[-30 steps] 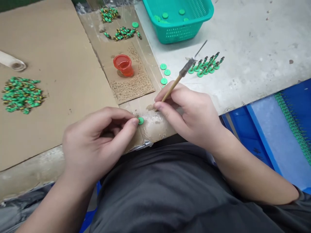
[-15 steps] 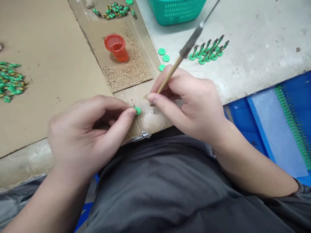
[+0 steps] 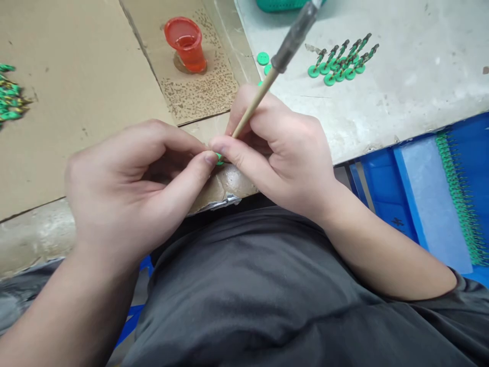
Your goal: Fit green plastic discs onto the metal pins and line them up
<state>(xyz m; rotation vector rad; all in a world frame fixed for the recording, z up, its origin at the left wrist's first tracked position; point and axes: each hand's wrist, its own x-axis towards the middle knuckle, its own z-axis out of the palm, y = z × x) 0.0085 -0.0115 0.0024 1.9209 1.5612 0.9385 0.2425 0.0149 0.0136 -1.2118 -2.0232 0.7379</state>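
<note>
White tabletop [image 3: 412, 66] is carrying close fingertip work

From my distant post I am viewing its front edge, where a brown cardboard sheet [image 3: 76, 76] is covering the left side. My left hand [image 3: 130, 178] is pinching a green disc [image 3: 220, 162] between thumb and forefinger. My right hand [image 3: 286, 148] is sitting right beside it, gripping a wooden-handled tool [image 3: 255, 104] that is slanting up out of view; whether its fingertips are also gripping anything at the disc, I cannot tell.

I am judging the step in hand to be fine two-handed work on that disc. The next move, I think, is calling for a steady left pinch, a light right touch and a tool kept clear of its neighbours.

Beyond, a speckled board [image 3: 206, 94] is bearing a red cup [image 3: 193, 56] with liquid inside, and loose discs [image 3: 263, 58] are lying past my right knuckles.

Near the tabletop's front edge, the green disc is showing only a bright, curved sliver; fingertips are hiding the rest, so I am not making out its face.
</note>
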